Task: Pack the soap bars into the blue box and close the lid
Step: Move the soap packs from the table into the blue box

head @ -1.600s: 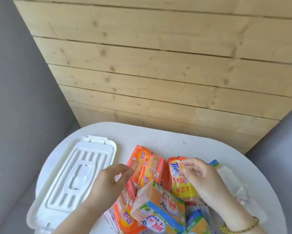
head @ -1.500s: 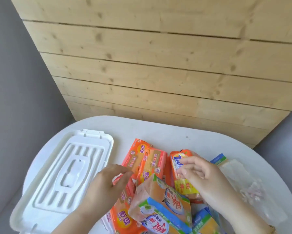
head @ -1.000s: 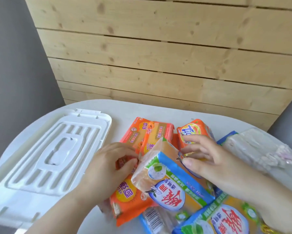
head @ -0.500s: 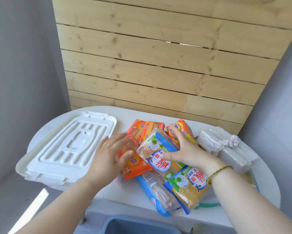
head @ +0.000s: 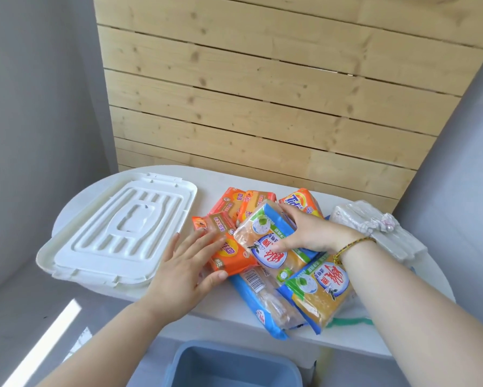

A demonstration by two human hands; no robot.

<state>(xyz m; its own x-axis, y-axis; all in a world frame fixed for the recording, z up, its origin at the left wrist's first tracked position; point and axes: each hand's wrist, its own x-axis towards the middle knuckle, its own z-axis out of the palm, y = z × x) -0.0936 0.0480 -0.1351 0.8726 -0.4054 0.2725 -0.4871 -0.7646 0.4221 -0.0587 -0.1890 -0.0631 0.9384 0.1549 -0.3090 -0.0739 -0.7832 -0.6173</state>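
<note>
Soap bars [head: 318, 289] piled on tabletop [head: 207, 178]. Right hand [head: 310, 233] grips top bar [head: 260, 241]; its long axis runs far-left to near-right. Left hand [head: 184, 263] flat, fingers straight, on orange bar [head: 232, 251]. Blue box [head: 234, 364] below tabletop's near edge, toward person.

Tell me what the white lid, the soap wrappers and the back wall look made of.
The white lid: likely moulded plastic, matte, with ribs and clip tabs. Wrapper on the blue-green soap bar: thin glossy clear film, printed; the amber bar shows through. The orange soap bar: similar shiny printed film, probably. The back wall: unfinished softwood planks, knots and grain visible.
</note>
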